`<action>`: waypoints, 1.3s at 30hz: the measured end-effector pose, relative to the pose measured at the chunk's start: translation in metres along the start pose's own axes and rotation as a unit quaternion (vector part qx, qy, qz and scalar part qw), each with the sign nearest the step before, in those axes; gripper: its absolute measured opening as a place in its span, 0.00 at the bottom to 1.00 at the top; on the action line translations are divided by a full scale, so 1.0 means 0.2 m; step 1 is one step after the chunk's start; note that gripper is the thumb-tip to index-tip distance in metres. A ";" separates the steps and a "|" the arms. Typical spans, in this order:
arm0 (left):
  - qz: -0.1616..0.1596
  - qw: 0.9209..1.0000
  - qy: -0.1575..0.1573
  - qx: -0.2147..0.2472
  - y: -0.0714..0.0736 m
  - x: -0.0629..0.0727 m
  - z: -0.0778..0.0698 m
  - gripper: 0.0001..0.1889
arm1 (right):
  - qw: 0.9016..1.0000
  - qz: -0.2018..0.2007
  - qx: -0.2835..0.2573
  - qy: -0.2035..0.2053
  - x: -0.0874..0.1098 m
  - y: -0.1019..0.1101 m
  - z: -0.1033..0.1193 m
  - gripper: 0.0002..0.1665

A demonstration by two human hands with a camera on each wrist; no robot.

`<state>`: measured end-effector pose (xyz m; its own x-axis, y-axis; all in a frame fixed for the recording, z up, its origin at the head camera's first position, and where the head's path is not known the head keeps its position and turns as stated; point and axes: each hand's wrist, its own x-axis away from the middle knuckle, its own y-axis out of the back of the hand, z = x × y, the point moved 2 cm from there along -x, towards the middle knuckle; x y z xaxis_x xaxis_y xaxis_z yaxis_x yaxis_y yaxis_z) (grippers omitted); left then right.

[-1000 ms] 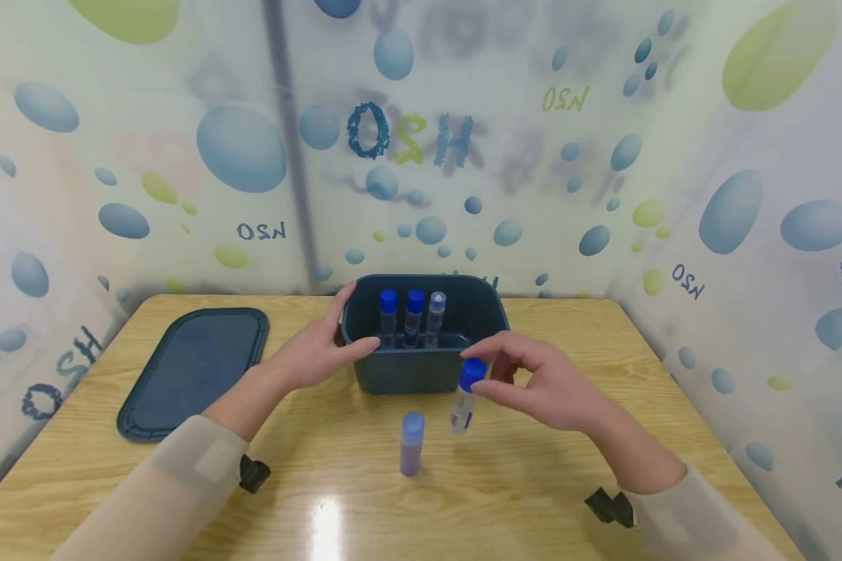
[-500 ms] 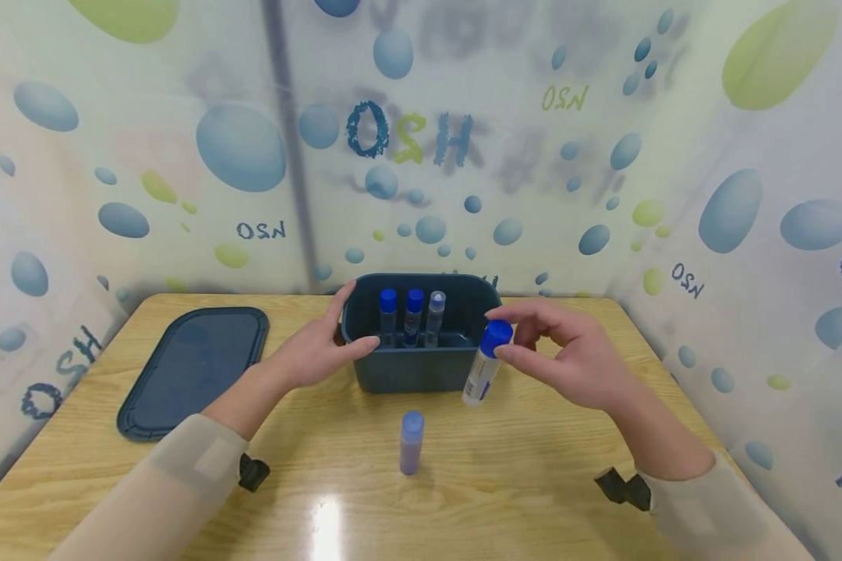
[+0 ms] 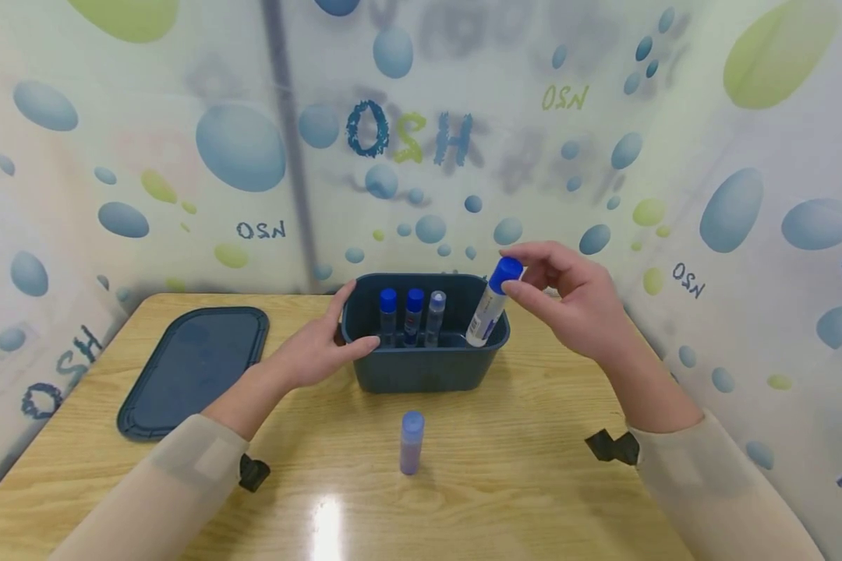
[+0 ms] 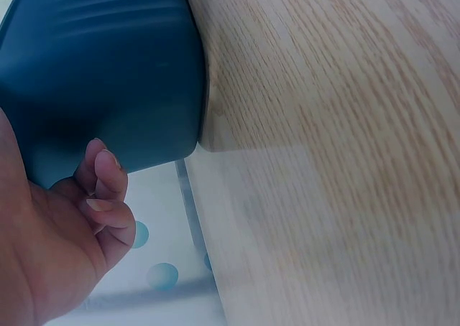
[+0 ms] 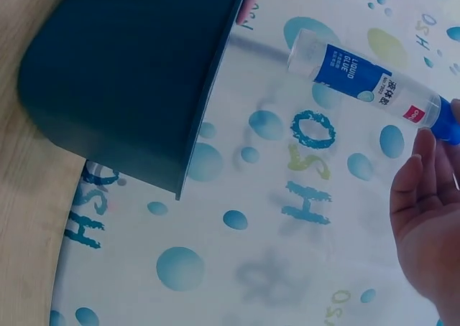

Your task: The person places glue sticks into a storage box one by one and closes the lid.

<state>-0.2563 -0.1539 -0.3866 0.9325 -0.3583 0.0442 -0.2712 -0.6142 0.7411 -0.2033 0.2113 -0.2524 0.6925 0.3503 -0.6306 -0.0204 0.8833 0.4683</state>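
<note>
My right hand (image 3: 568,292) pinches the blue cap of a liquid glue bottle (image 3: 487,315), its label readable in the right wrist view. The bottle (image 5: 366,80) hangs tilted above the rim of a dark blue plastic bin (image 3: 421,372), over its right end. At the bin's left end, my left hand (image 3: 319,347) holds the rim, thumb over the front edge and index finger toward the back. The left wrist view shows its other fingers (image 4: 111,175) curled beside the bin wall. Inside stand two blue-capped bottles (image 3: 388,315) and a clear-topped one (image 3: 435,318), in a row.
Another glue bottle (image 3: 411,444), pale purple with a light blue cap, stands upright on the wooden table (image 3: 323,452) before the bin. A dark blue lid (image 3: 196,366) lies flat at the left. A patterned curtain (image 3: 421,187) rises behind the table.
My right hand has lifted the glue bottle from low in front of the bin up and back, over the bin's right end. The left hand has stayed in place.
</note>
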 end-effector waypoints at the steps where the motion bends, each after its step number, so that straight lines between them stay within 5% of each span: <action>1: -0.001 1.000 0.000 -0.001 0.00 0.00 0.00 0.59 | 1.000 -0.003 0.002 -0.003 -0.01 0.00 -0.01 0.24; 15: -0.001 1.000 -0.001 -0.003 0.00 0.00 0.00 0.59 | 0.995 0.002 0.032 -0.094 -0.12 -0.05 -0.21 0.20; 39: -0.002 1.000 0.001 -0.001 0.00 0.00 0.01 0.60 | 0.979 0.063 0.066 -0.180 -0.15 -0.21 -0.53 0.25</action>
<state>-0.2574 -0.1549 -0.3889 0.9341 -0.3545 0.0431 -0.2673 -0.6140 0.7427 -0.2997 0.1964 -0.3188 0.9006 0.2998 -0.3148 -0.0442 0.7836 0.6197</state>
